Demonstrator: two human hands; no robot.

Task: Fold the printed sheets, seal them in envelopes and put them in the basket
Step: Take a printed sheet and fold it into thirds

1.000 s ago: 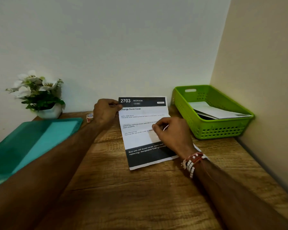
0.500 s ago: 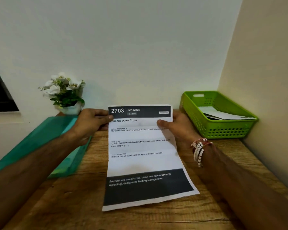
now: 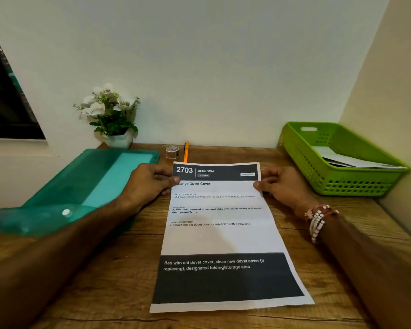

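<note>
Left hand (image 3: pixel 150 184) and right hand (image 3: pixel 280 186) each pinch a top corner of the sheet (image 3: pixel 218 233). It lies unfolded on the bench (image 3: pixel 105 281). Right of the sheet, the basket (image 3: pixel 356 186) holds white paper, likely finished envelopes (image 3: pixel 351 160). For this sheet, folding, sealing and binning all remain.

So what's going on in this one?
A person is holding one printed sheet by its top corners, the left grip and right grip each pinching a corner. The sheet is unfolded, and its lower part lies on the wooden table. The green basket on the right already holds some white paper items, probably envelopes. A tape roll and an orange pen sit behind the sheet.
</note>
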